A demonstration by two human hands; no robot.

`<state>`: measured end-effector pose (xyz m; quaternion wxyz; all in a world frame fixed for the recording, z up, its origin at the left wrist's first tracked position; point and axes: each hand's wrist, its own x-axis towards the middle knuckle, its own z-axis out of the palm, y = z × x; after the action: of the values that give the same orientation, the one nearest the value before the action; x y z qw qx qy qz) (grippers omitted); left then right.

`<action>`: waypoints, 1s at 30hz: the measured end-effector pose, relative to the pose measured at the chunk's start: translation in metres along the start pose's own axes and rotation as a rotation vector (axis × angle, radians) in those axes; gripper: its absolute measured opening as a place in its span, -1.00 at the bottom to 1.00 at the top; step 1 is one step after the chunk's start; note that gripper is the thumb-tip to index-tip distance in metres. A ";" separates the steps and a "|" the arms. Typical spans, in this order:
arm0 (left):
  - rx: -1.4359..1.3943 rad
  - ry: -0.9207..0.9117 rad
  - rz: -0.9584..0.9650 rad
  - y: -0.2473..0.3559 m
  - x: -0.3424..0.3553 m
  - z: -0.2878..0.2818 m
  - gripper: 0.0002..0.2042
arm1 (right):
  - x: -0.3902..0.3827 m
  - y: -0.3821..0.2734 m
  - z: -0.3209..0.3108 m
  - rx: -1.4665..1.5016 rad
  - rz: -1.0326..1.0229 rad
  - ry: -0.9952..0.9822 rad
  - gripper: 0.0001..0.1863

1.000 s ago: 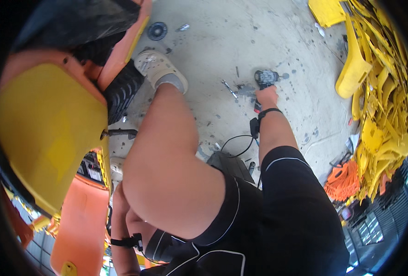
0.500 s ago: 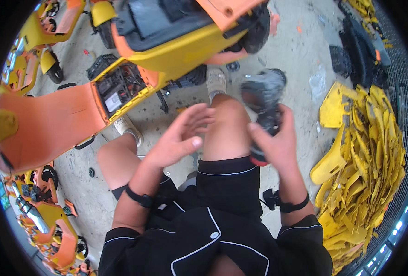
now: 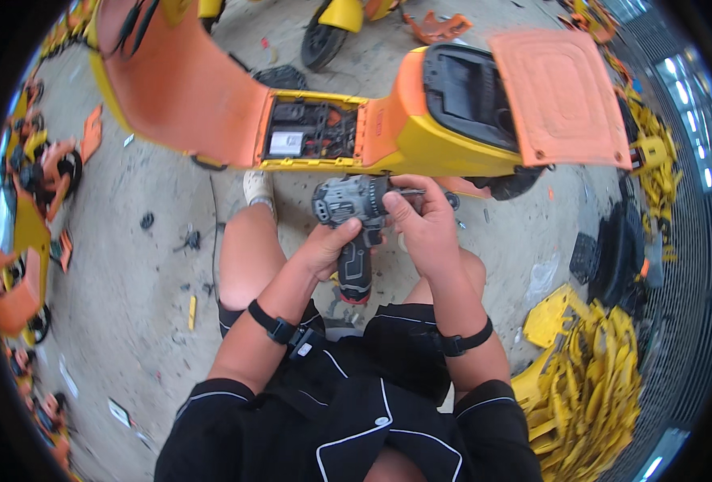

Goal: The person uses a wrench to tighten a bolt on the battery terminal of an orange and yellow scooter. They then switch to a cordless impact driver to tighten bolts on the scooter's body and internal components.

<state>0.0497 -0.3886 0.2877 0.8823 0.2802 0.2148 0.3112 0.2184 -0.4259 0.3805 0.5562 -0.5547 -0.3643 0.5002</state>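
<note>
We're bracing a likely heavy, rigid drill [image 3: 346,201], left hand [image 3: 322,250] wrapping its 6-o'clock handle [image 3: 354,271], right hand [image 3: 428,223] pinching its 3-o'clock nose [image 3: 378,195].

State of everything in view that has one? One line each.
Drill: held up, front end toward picture right; on or off, can't tell
Left grip: closed around the drill
Right grip: closed at the drill's front end
Footboard bay: open, insides exposed
Black rear bin: uncovered
Orange rear lid: open
Yellow panels: heaped
</note>
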 end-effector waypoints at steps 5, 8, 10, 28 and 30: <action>0.017 0.018 -0.054 -0.014 -0.002 -0.032 -0.18 | 0.010 0.047 0.003 0.119 0.014 0.011 -0.67; 0.000 0.067 -0.056 -0.014 -0.001 -0.038 -0.18 | 0.019 0.064 0.006 0.304 0.083 -0.012 -0.67; -0.022 0.083 -0.056 -0.010 0.003 -0.038 -0.18 | 0.028 0.071 0.005 0.198 0.012 -0.001 -0.70; -0.049 0.422 0.198 -0.028 0.018 -0.070 -0.22 | 0.036 0.081 0.020 -0.279 -0.471 0.078 -0.70; 0.262 0.543 0.346 -0.020 0.016 -0.075 -0.33 | 0.041 0.089 0.021 -0.430 -0.529 0.068 -0.70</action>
<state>0.0282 -0.3642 0.2156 0.6835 0.3305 0.4292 0.4893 0.1940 -0.3911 0.2897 0.5487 -0.5620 -0.5740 0.2315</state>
